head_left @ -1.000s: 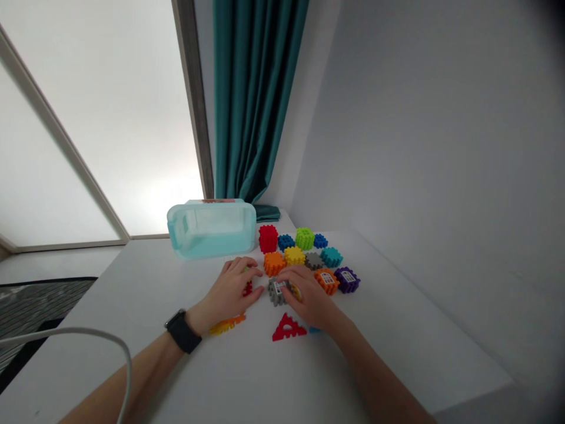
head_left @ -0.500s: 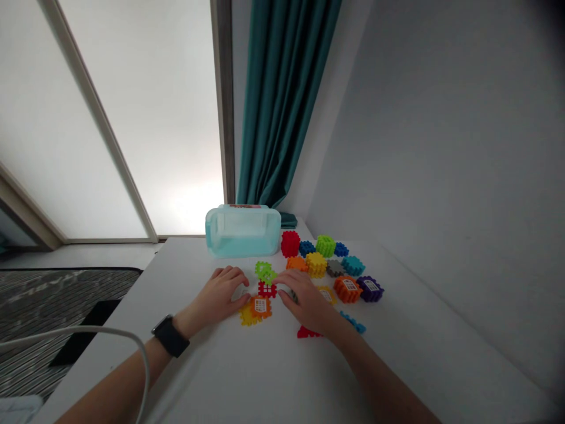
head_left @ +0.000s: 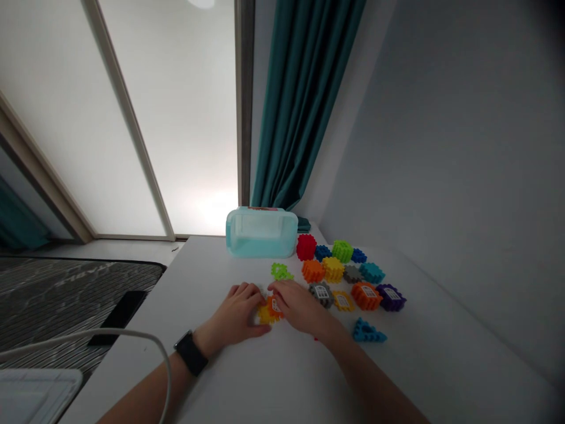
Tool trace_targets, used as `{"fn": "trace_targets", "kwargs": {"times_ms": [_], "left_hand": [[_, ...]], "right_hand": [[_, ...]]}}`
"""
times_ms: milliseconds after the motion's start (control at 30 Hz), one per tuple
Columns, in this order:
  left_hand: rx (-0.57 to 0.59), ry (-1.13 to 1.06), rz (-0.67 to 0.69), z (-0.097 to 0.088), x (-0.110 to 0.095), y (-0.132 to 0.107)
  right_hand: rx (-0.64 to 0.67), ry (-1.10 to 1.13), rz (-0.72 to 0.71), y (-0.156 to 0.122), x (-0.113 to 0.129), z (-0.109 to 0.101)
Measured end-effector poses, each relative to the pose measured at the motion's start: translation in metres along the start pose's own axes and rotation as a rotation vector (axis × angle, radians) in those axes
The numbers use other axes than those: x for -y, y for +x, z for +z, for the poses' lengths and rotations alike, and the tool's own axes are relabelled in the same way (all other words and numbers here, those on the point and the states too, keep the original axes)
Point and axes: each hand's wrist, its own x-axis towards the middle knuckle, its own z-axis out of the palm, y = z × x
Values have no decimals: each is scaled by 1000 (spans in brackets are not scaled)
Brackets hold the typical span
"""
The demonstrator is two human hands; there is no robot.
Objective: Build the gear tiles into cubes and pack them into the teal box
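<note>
Flanking an orange block (head_left: 274, 307), left hand (head_left: 233, 315) and right hand (head_left: 298, 303) lie by a gray block (head_left: 321, 294).

White tabletop (head_left: 424, 341), pale aqua plastic box (head_left: 261, 233) at the far end, bright interlocking plastic puzzle blocks (head_left: 333, 270) scattered beside it

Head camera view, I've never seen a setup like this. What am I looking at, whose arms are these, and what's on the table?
There is no machine here, just a person's two bare hands, filmed by one camera worn on their head, looking forward and down. The left hand, with a black watch on its wrist, and the right hand meet around a small orange and yellow plastic piece; how firmly it is held is hard to tell. On the white table lie colourful notched plastic blocks, such as a red block, beside a pale aqua plastic box.
</note>
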Motion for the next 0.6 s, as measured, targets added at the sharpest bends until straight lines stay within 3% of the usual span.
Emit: {"fn": "trace_targets", "kwargs": {"times_ms": [367,600], "left_hand": [[65,8,-43,-8,0,-1],[8,-48,-79,-14,13,-6]], "right_hand": [[-76,32,23,-12,3,26],[-124,43,26,-11,0,31]]}}
